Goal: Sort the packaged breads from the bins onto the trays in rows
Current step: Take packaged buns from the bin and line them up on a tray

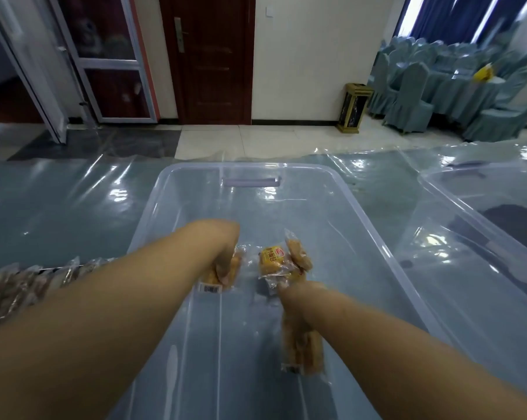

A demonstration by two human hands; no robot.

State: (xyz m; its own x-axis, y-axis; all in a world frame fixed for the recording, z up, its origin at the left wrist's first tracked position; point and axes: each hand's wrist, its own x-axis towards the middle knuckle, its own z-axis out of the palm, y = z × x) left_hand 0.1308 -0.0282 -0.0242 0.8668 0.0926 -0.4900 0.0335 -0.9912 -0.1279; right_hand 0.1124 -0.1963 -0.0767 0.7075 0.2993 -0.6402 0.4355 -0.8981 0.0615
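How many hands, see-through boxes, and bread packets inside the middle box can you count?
Hands: 2 (left hand, right hand)
See-through boxes: 2
Bread packets in the middle box: 4
Total: 8

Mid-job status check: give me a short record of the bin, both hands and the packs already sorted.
bin: clear plastic bin, both arms reaching inside
left hand: left hand, fingers curled round the barcode pack
right hand: right hand grips a bunch of packs, one with a yellow label
other packs in bin: none visible
sorted packs: row of packs left of the bin, blurred
second bin: second bin to the right, contents unclear
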